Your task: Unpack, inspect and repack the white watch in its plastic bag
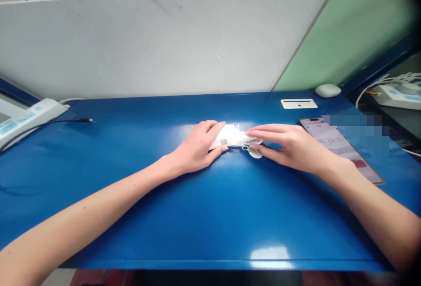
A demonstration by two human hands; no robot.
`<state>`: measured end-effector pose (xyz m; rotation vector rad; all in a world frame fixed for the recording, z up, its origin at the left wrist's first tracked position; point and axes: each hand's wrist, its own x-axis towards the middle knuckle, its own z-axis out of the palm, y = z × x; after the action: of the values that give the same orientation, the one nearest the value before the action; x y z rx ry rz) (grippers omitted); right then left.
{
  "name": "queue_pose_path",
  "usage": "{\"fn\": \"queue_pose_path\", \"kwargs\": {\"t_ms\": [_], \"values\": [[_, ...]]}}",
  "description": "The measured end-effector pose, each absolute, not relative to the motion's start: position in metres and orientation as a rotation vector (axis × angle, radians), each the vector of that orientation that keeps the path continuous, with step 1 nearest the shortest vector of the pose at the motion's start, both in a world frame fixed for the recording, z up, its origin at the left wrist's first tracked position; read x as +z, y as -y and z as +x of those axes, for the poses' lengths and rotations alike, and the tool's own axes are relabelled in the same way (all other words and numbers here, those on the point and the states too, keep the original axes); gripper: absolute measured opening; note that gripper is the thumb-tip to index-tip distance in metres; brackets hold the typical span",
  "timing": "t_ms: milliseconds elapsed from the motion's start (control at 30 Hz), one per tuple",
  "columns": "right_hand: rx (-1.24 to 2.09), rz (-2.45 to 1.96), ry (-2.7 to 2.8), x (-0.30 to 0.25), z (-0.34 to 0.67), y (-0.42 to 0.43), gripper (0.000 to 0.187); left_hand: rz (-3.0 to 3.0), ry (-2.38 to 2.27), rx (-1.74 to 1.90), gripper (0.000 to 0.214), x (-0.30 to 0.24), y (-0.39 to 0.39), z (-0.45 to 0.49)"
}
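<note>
A white, flat, paper-like packet (233, 137) with a small printed square code lies over the middle of the blue table (210, 216). My left hand (202, 145) is closed on its left end, fingers over the top and thumb along the near edge. At the right end, my right hand (284, 143) pinches the packet between fingers and thumb. A small ring-like piece (245, 148) and a pale round tab (255, 151) stick out at the near edge beside my right thumb. Both ends of the packet are partly hidden by my fingers.
A phone (342, 150) with a lit screen lies under and behind my right forearm. Farther back are a white slotted plate (298, 103) and a white rounded object (328, 90). At left are a power strip (39, 112) and a black cable (66, 121). A grey wall (158, 44) borders the back.
</note>
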<state>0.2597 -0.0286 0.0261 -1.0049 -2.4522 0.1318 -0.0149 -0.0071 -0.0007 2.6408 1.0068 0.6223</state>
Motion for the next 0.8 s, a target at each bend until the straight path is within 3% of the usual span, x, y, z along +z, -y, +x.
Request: {"fn": "queue_pose_path", "kwargs": {"t_ms": [500, 800], "values": [[0.126, -1.077, 2.603, 0.024, 0.258, 0.028, 0.038, 2.679, -1.007, 0.574, 0.056, 0.0, 0.008, -0.014], [0.18, -1.045, 2.615, 0.03, 0.261, 0.027, 0.033, 2.673, -1.004, 0.594, 0.056, -0.001, 0.008, -0.014]]}}
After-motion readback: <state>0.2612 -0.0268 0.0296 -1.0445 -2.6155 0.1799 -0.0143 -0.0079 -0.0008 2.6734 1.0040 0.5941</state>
